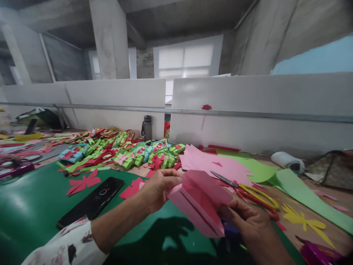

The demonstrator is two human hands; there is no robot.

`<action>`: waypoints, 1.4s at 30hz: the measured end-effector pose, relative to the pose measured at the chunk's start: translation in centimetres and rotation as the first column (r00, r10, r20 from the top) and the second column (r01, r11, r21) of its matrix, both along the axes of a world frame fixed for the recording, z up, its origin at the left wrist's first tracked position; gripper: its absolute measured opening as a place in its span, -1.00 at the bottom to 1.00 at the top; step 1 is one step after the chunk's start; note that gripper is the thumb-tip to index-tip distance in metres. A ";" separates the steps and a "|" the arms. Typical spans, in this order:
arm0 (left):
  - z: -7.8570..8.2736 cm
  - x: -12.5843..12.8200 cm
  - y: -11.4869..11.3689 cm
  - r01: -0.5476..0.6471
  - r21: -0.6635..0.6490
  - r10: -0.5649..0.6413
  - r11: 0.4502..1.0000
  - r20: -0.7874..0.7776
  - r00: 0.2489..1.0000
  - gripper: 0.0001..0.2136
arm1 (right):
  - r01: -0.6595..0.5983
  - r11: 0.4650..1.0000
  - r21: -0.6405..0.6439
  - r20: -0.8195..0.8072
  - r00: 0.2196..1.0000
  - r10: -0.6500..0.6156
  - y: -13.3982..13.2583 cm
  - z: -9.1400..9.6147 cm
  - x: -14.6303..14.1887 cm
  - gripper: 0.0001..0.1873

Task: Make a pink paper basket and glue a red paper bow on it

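Note:
A folded pink paper piece (190,209), shaped like a small open bag or box, is held up between both hands over the green mat (33,206). My left hand (158,187) pinches its upper left edge between thumb and fingers. On the lower right side, my right hand (245,217) grips the paper, its thumb on the near face. Just beyond the right hand lie scissors (248,195) with red and yellow handles, blades pointing left. A dark blue object (231,232) shows partly behind the right hand; its kind is hidden.
A black phone (92,202) and red paper cutouts (84,183) lie on the left. Behind sit a heap of green paper bags (138,154), a grey bottle (147,129), pink sheets (201,158) and green sheets (311,195). A yellow cutout (303,219) and purple tape dispenser (320,254) are right.

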State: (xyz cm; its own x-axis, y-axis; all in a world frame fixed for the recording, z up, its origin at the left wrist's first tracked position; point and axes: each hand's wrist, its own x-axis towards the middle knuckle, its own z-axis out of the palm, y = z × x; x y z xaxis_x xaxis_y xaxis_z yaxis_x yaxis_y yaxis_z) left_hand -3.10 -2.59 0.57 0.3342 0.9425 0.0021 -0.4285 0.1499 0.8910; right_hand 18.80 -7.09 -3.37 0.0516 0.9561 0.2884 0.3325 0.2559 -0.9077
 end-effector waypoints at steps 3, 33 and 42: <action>0.1 -0.2 0.1 0.043 -0.038 -0.041 0.998 0.040 0.998 -0.79 | -0.081 0.997 0.003 -0.007 0.997 0.081 -0.6 0.5 -0.3 -0.67; 0.9 -0.7 -0.7 0.110 0.105 -0.101 0.988 -0.088 0.991 -0.89 | -0.484 0.841 -0.243 0.244 0.809 0.535 -1.9 3.4 -0.8 -0.83; 0.8 -0.8 -0.2 0.144 0.073 -0.133 0.987 -0.130 0.983 -0.90 | -0.476 0.877 -0.062 0.494 0.749 0.442 -2.1 4.4 -0.3 -0.83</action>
State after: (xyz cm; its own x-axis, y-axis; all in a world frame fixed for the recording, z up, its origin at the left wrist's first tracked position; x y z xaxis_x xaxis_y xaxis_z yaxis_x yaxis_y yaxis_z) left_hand -3.94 -2.81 1.33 0.4640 0.8854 0.0279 -0.2943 0.1244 0.9476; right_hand 18.47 -9.18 1.01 -0.5495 0.8069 0.2168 0.5448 0.5428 -0.6392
